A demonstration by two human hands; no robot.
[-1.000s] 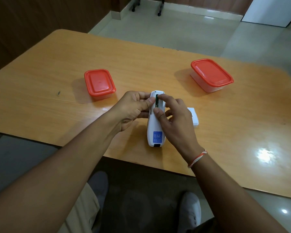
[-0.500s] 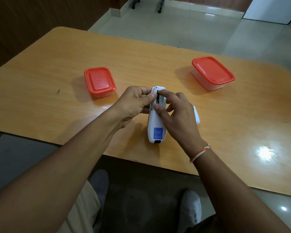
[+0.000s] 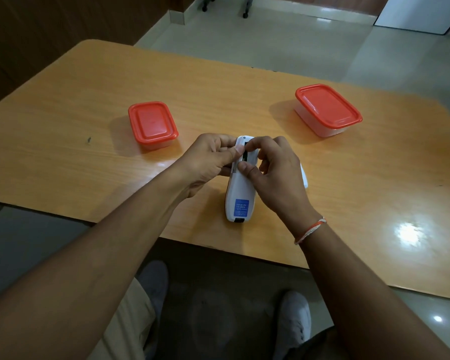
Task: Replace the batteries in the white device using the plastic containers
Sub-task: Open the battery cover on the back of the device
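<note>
Holding the white device (image 3: pixel 239 193) face down on the wooden counter (image 3: pixel 76 126), near the front edge, with the blue label at the end closest to the person. The battery slot at the far end is open and dark inside. Left hand (image 3: pixel 211 159) grips the far end from the side, thumb pressed against the edge of the slot. Right hand (image 3: pixel 273 170) has its fingers (image 3: pixel 255 144) curled over the slot, index finger and thumb pinching at something in there, can't tell if it's a battery. A white piece (image 3: pixel 304 178) peeks out just behind the right hand. Two clear plastic containers with red lids sit further back, both shut: small container (image 3: pixel 152 124) on the left, bigger container (image 3: pixel 327 109) off to the right.
</note>
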